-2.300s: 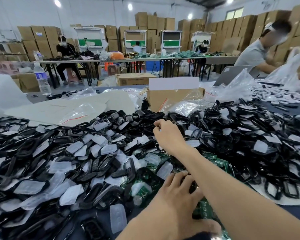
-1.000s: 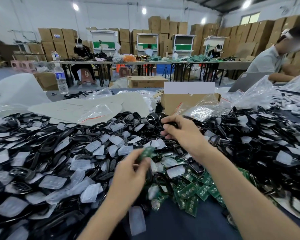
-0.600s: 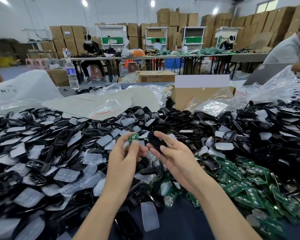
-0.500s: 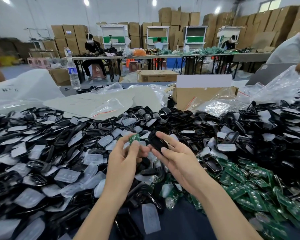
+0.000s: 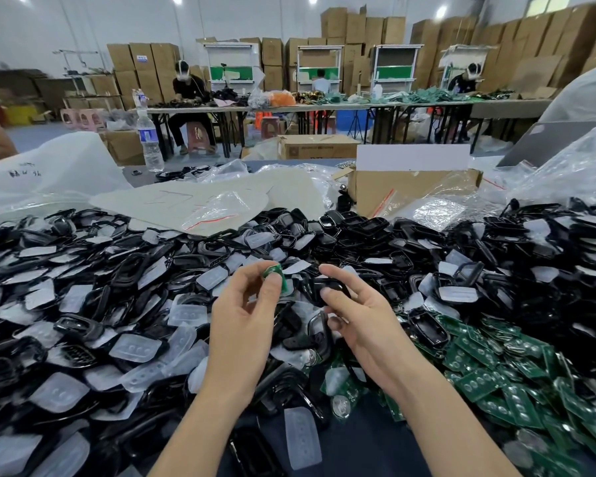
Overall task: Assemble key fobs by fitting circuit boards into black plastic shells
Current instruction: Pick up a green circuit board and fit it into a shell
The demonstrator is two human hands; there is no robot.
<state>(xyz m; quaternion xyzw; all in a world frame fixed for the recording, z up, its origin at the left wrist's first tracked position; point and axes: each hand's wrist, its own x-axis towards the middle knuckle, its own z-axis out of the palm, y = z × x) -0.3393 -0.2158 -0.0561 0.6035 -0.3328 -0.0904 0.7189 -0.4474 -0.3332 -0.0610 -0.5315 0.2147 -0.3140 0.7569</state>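
Left hand (image 5: 245,315) pinches circuit board (image 5: 273,274); right hand (image 5: 355,311) grips black shell (image 5: 327,287), just beside.

Ahead of you an open cardboard box (image 5: 370,191), clear bags (image 5: 437,210) beside it, a water bottle (image 5: 148,137) to your left, a closed carton (image 5: 319,147) beyond, seated workers (image 5: 186,89) at long tables (image 5: 324,105), stacked cartons (image 5: 355,25) along the back wall.
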